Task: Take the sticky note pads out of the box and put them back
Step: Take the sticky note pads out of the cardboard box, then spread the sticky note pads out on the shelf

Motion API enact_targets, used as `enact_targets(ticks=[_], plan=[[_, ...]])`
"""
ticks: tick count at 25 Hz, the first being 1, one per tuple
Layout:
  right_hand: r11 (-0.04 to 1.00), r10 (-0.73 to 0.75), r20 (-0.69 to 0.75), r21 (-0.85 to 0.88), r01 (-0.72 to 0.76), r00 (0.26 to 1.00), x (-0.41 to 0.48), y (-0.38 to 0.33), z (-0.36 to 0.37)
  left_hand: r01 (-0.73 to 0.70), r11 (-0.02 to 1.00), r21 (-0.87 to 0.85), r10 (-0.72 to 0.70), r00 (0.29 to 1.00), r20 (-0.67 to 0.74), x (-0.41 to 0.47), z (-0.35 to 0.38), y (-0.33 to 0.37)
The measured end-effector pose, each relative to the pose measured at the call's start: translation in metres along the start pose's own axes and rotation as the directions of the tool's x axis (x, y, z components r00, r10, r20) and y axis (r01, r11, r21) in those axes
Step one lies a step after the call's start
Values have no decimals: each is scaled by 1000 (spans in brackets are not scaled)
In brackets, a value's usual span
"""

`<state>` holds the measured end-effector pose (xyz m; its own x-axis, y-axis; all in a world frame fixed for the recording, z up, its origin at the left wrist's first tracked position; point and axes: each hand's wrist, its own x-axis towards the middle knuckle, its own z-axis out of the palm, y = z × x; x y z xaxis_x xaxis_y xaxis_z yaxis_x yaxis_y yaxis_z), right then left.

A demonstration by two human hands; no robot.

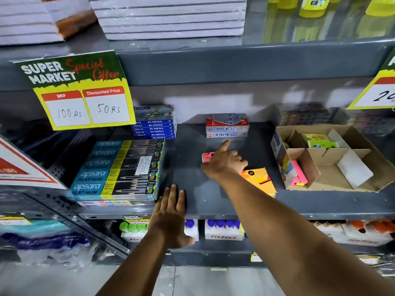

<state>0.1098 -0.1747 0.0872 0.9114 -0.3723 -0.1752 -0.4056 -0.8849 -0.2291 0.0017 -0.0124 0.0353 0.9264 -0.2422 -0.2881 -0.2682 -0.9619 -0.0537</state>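
The pink sticky note pad point(207, 157) lay flat on the grey shelf point(188, 167), well left of the cardboard box point(327, 159), with only its left end showing from under the right hand point(224, 162). Its long axis could not be told, since the hand covered most of it. That hand rested over the pad, forefinger stretched toward the back of the shelf and the other fingers curled down; whether they actually gripped the pad could not be told. An orange sticky note pad point(259, 180) lay just beside the wrist on the box side, its long axis running toward the shelf's front edge. The left hand point(171, 214) lay flat and open on the front edge, holding nothing and farther from both pads, so the right hand seemed better placed to carry them rightward to the box, where yellow and pink pads remained
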Motion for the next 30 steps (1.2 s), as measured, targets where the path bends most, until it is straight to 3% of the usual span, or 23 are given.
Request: enact_targets(ticks=[7,12,18,25,30], plan=[[1000,-8,8,-29,8,1000,1,-4,8,5,1000,20,-5,1000,2,-3,-1,1],[994,-104,-91,7,105,990,-17,33,-36,21,1000,18,-22,1000,15,0,0,1],[999,24,8,-35,-24,1000,-46,100,-40,7,1000,-12,-7,999,-53,-6,1,1],[998,27,1,57,-27,1000,-55,108,-33,27,999,-35,-29,999,-40,-6,0,2],[988,-30,-93,150,43,995,-61,87,-44,36,999,-5,-36,999,-21,-4,0,2]])
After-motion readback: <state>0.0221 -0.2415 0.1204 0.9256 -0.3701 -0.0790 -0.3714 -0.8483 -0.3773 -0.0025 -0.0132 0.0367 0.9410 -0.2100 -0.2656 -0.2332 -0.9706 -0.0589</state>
